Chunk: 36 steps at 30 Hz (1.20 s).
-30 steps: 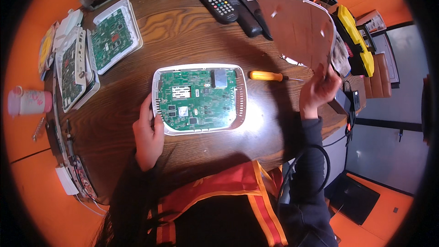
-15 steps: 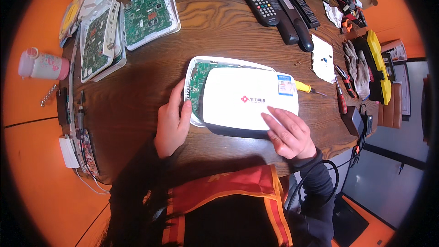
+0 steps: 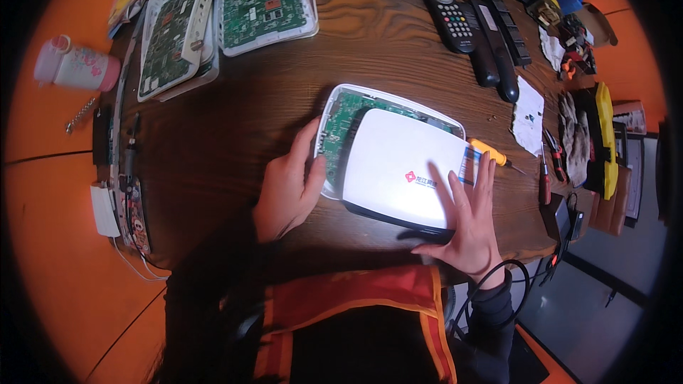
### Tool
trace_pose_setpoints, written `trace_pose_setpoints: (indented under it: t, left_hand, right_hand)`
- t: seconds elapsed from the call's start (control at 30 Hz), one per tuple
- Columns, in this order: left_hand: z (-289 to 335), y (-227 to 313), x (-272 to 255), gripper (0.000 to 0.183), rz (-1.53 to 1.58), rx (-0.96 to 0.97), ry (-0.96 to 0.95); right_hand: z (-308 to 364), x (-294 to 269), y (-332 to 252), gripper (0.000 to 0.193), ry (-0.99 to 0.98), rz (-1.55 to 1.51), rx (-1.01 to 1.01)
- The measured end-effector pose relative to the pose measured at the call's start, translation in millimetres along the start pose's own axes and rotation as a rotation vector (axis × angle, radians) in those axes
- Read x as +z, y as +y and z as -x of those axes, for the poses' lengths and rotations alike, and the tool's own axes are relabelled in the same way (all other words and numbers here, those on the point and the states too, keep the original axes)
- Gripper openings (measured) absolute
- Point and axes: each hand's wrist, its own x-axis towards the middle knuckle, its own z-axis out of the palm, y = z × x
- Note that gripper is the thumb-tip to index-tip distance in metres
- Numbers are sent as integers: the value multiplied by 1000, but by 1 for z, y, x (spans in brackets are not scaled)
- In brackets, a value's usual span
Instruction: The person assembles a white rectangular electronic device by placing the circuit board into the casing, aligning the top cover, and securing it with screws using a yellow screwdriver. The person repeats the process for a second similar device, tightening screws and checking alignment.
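In the middle of the table lies an opened white plastic set-top box base (image 3: 334, 103), its green circuit board (image 3: 348, 117) partly exposed. A white box cover (image 3: 402, 153) with a red logo rests askew over the board's right and near part. My left hand (image 3: 288, 188) grips the base's left rim, thumb on the inner side and fingers outside. Over the cover's right end, my right hand (image 3: 473, 220) is spread, fingertips at a blue-and-white label and thumb stretched out by the near edge. A yellow-handled screwdriver (image 3: 491, 153) lies just beyond those fingertips.
Other opened boxes with green boards (image 3: 263, 7) lie far left, near a pink bottle (image 3: 75, 64). Far right are remote controls (image 3: 445, 11), a white paper (image 3: 528, 117), a red screwdriver (image 3: 545, 181), pliers (image 3: 553, 156) and gloves (image 3: 573, 135). A soldering iron (image 3: 131, 156) lies left.
My right hand has gone from bent fingers on the cover to a spread hand at its right end. The cover now sits more slanted over the base. The whole view has shifted.
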Motion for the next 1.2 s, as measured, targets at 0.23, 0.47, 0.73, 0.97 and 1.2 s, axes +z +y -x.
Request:
trace_pose_setpoints:
  t: [0.23,0.47,0.73,0.97,1.2]
  left_hand:
    - [1,1,0,49,18,-19,-11]
    - [0,-2,-1,48,22,4,-20]
    - [1,-3,0,45,43,-32,-32]
    - [1,1,-4,44,106,-66,-64]
    - [0,1,-4,46,88,-12,-52]
  right_hand:
    - [-21,-19,-5,130,-178,21,65]
    - [-42,-24,-11,122,-298,17,133]
    - [-35,-32,-7,113,-95,-194,83]
    - [-61,-25,-11,106,-157,-132,41]
    - [-66,-24,-16,102,-167,-120,26]
